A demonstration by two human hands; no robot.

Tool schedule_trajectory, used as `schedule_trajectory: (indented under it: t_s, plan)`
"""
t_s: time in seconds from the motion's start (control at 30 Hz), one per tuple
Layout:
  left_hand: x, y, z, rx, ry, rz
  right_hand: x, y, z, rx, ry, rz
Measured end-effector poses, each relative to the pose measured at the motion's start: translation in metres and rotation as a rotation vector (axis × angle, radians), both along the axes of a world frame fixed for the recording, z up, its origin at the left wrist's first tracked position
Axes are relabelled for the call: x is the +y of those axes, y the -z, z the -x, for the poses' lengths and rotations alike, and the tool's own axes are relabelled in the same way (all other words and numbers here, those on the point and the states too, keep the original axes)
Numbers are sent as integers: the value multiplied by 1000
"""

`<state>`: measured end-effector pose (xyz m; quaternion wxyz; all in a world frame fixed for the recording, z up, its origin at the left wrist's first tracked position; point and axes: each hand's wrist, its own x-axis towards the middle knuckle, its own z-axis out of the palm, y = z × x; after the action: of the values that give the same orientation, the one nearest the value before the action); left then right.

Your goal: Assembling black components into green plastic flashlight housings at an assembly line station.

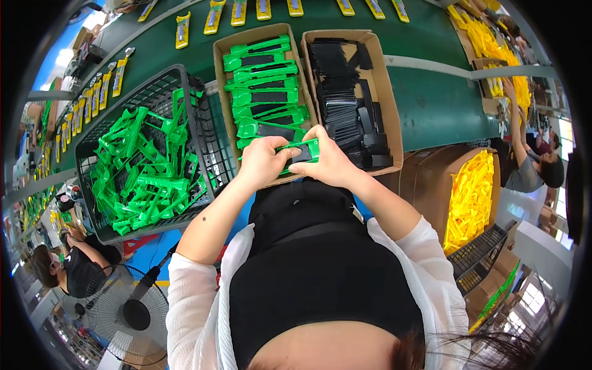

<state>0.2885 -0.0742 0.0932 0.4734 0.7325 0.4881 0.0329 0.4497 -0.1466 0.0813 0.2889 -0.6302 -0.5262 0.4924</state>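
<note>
Both my hands grip one green plastic holder (313,148) with a black insert (300,154), just above the near ends of two cardboard boxes. My left hand (264,159) pinches its left end, thumb pressed on the black piece. At the right end, my right hand (327,161) has its fingers closed round the green edge. Right behind my hands, the left cardboard box (219,80) holds a stack of green holders (265,95) fitted with black pieces. Flat black strips (339,111) lie stacked in the right cardboard box (390,105).
A dark plastic crate (213,139) of loose green holders (145,166) stands at left. Yellow-and-grey pieces (211,17) lie along the green conveyor (425,102). To the right is a carton of yellow parts (472,200). A fan (137,314) stands lower left; other people work on both sides.
</note>
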Motion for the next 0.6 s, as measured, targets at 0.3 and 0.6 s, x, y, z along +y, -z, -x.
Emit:
schedule_trajectory:
  t_s: [0.3,0.6]
  plan:
    - [0,12,-36,81,-25,-202,10,17,-25,85,53,-1]
    - [91,95,-33,-61,218,-813,28,61,-84,-402,281,44]
